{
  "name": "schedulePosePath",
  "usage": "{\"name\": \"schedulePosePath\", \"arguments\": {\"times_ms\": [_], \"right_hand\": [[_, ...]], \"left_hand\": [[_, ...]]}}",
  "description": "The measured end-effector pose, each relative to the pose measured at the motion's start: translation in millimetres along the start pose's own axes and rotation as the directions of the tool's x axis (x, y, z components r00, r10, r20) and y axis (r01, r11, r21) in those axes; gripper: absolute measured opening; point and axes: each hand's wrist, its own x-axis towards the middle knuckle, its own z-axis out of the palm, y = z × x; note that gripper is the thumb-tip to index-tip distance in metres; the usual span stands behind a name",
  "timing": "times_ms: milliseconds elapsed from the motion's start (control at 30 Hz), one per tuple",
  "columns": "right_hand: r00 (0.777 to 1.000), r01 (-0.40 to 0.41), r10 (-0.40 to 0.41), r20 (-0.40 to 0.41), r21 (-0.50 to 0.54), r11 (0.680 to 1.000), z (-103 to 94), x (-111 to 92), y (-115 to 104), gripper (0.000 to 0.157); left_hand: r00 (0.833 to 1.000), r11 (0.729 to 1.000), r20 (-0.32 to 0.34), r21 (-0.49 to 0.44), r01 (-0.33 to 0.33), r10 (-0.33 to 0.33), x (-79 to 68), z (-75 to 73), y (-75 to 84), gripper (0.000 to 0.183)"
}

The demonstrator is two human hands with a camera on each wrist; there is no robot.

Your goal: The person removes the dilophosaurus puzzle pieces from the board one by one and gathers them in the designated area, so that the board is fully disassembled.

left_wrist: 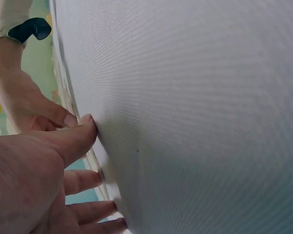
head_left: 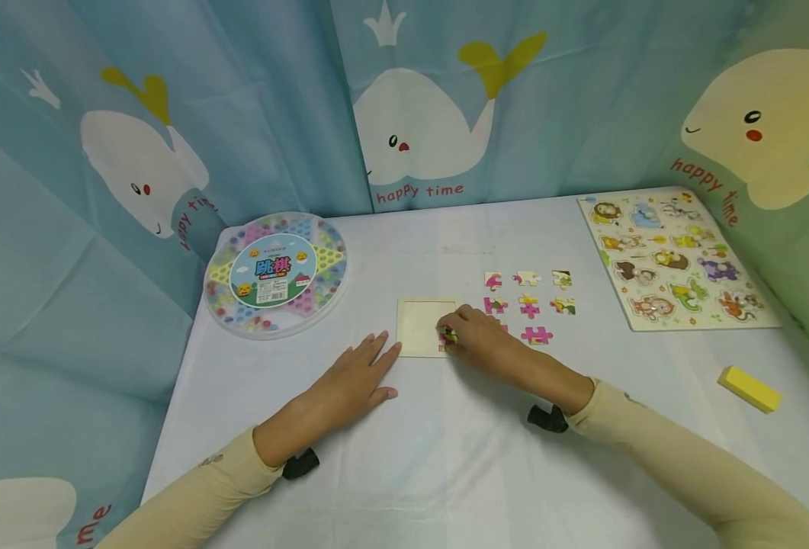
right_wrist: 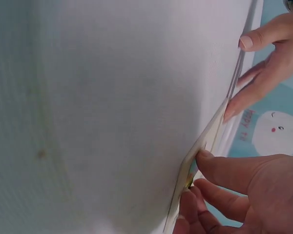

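Note:
A square, cream puzzle frame (head_left: pixel 418 329) lies on the white table. At its right side my right hand (head_left: pixel 479 339) pinches a small puzzle piece (head_left: pixel 449 335) over the frame, beside pink pieces partly covered by the fingers. In the right wrist view, thumb and fingers of that right hand (right_wrist: pixel 234 190) meet at the frame's edge. My left hand (head_left: pixel 349 381) lies with fingers spread on the table, a fingertip at the frame's lower left corner. To the right of the frame, loose jigsaw pieces (head_left: pixel 537 335) sit in rough rows.
A round, clear-lidded Chinese checkers set (head_left: pixel 274 271) is at the back left. An animal peg board (head_left: pixel 678 259) lies at the back right, with a yellow block (head_left: pixel 749 389) nearer the front. A blue whale-print curtain (head_left: pixel 274 114) hangs behind the table.

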Motion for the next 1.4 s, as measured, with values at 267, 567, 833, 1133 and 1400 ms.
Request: {"name": "schedulePosePath", "arguments": {"times_ms": [267, 567, 833, 1133, 1400], "right_hand": [[0.998, -0.035, 0.030, 0.063, 0.085, 0.996, -5.8, 5, 4, 0.018], [0.996, 0.085, -0.087, 0.013, 0.120, 0.989, -9.5, 1, 10, 0.017], [1.000, 0.021, -0.021, -0.003, 0.225, 0.974, -35.2, -8, 28, 0.013], [0.991, -0.105, 0.119, -0.068, 0.181, 0.978, -79.8, -43, 80, 0.003], [0.973, -0.225, 0.231, -0.013, 0.190, 0.956, -102.7, -80, 125, 0.005]], "left_hand": [[1.000, 1.000, -0.012, -0.008, -0.009, 0.009, -0.4, 0.4, -1.0, 0.071], [1.000, 1.000, -0.010, -0.014, 0.000, 0.000, -0.6, 1.7, -1.2, 0.070], [1.000, 1.000, -0.009, -0.014, -0.004, 0.003, -0.4, 2.0, -0.9, 0.071], [1.000, 1.000, -0.014, -0.008, -0.011, 0.011, -0.5, 3.2, -1.6, 0.071], [1.000, 1.000, -0.020, -0.001, -0.019, 0.019, -0.6, 2.9, -1.8, 0.070]]}}
